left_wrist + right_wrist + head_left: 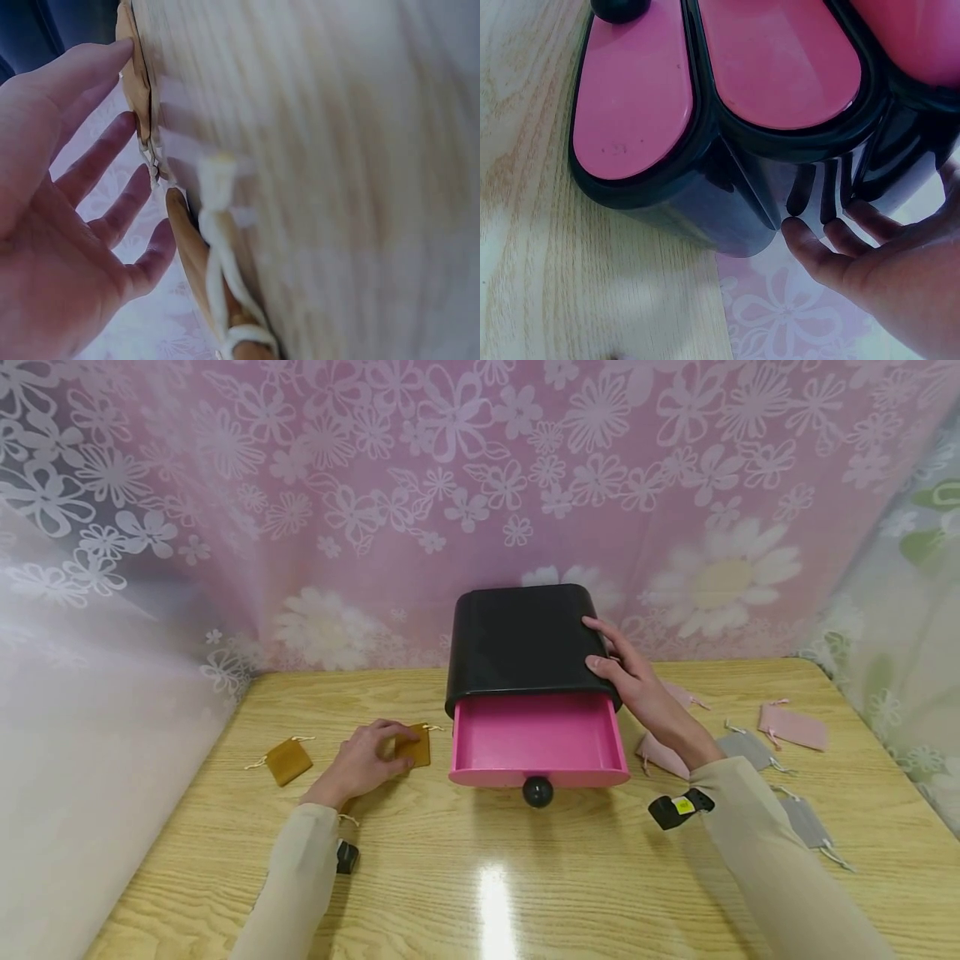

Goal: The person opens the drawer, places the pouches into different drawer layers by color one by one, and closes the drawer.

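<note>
A black drawer unit (525, 639) stands at the back of the table, its top pink drawer (536, 735) pulled out, with nothing visible inside. My right hand (637, 681) rests against the unit's right side, thumb and a finger over the upper edge; the right wrist view shows fingertips (802, 232) touching the black side wall. My left hand (367, 760) lies over a mustard drawstring pouch (422, 747) left of the unit, its fingertips touching the cloth. In the left wrist view the fingers are spread, with the pouch (135, 82) flat on the table.
Another mustard pouch (288, 762) lies further left. On the right are pink pouches (793, 727) and grey pouches (744, 748), some partly behind my right arm. A black knob (537, 792) sticks out from the open drawer. A flowered curtain (480, 510) hangs behind the table.
</note>
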A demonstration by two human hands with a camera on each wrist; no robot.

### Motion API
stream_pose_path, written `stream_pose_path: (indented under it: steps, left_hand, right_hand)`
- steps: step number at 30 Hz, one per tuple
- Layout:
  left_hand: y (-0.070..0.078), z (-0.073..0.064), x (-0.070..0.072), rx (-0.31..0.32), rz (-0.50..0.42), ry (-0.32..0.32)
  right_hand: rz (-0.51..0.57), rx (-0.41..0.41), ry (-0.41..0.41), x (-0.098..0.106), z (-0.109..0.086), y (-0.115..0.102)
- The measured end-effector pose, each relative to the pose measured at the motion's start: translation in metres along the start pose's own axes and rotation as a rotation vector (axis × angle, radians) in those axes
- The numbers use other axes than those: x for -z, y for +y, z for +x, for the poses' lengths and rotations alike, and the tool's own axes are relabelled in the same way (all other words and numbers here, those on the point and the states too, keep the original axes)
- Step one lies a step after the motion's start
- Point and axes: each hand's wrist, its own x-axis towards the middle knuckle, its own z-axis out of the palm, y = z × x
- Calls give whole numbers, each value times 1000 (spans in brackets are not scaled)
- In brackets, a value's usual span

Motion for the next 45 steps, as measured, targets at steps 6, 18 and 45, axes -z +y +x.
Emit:
stream_pose_path:
  steps: [6, 18, 45]
  left_hand:
    - [0, 1, -1, 31, 19, -4]
    - [6, 0, 1, 51, 46, -15]
    - [7, -3, 1, 33, -39, 0]
  right_hand:
    - [-5, 0, 3, 0, 0, -1]
    - [0, -2, 9, 0, 0, -1]
    - [8, 12, 13, -3, -3, 3]
